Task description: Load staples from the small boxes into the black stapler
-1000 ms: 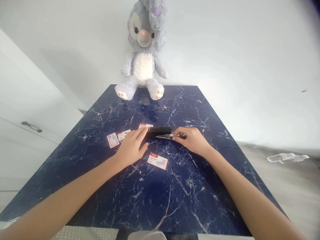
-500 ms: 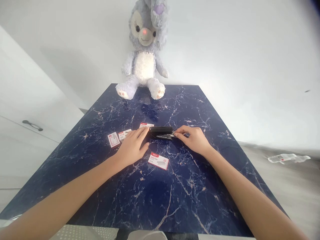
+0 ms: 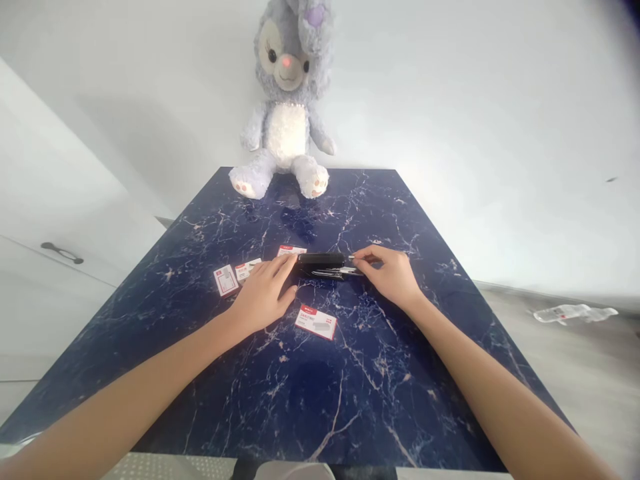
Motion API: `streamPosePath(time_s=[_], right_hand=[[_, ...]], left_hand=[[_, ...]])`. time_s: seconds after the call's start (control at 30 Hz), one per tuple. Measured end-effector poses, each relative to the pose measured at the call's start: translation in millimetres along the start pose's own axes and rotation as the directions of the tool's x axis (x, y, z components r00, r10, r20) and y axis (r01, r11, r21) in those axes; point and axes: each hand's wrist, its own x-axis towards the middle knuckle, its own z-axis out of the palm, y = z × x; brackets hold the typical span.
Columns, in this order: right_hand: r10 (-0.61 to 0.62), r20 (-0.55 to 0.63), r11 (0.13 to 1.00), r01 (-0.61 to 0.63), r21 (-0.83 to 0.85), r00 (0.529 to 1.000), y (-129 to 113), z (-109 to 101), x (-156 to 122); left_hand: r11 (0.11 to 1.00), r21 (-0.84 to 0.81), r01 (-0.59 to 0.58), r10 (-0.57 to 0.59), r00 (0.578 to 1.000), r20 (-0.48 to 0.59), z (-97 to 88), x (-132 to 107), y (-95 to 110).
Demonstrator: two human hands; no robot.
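A black stapler (image 3: 323, 264) lies on its side in the middle of the dark blue marble table (image 3: 310, 387). My left hand (image 3: 263, 293) rests flat against its left end, fingers stretched out and together. My right hand (image 3: 393, 273) is at its right end, thumb and fingers pinched on the stapler's silver metal part that sticks out there. A small red-and-white staple box (image 3: 315, 321) lies just in front of my hands.
Three more small staple boxes (image 3: 226, 280) (image 3: 249, 269) (image 3: 291, 251) lie left of and behind the stapler. A grey plush rabbit (image 3: 285, 100) sits at the table's far edge against the white wall. A clear plastic bottle (image 3: 570, 312) lies on the floor at right.
My right hand has shifted slightly up and back at the stapler's right end, and the silver part now shows more. The left hand has stayed put.
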Motion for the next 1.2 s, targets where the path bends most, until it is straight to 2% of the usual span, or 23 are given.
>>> streamPosePath(time_s=[0.27,0.53,0.97,1.07,1.2], right_hand=[[-0.110,0.093,0.993,0.107,0.046,0.990,-2,1,-1],[-0.149,0.159,0.987,0.137,0.079,0.976,-7,-10,1],[-0.220,0.263,0.975,0.209,0.070,0.939,-6,-11,2],[-0.266,0.260,0.963,0.266,0.036,0.928,-5,-10,2],[-0.347,0.165,0.932,0.359,-0.051,0.923,-20,-11,-1]], left_hand=[[1.000,-0.006,0.000,0.000,1.000,0.000,0.9,0,0],[1.000,0.004,-0.006,0.006,1.000,0.001,-0.5,0,0],[1.000,0.001,-0.001,0.001,1.000,0.018,-1.6,0,1],[1.000,0.010,0.000,0.000,1.000,0.017,-1.8,0,1],[1.000,0.009,0.000,0.000,1.000,0.011,-0.9,0,1]])
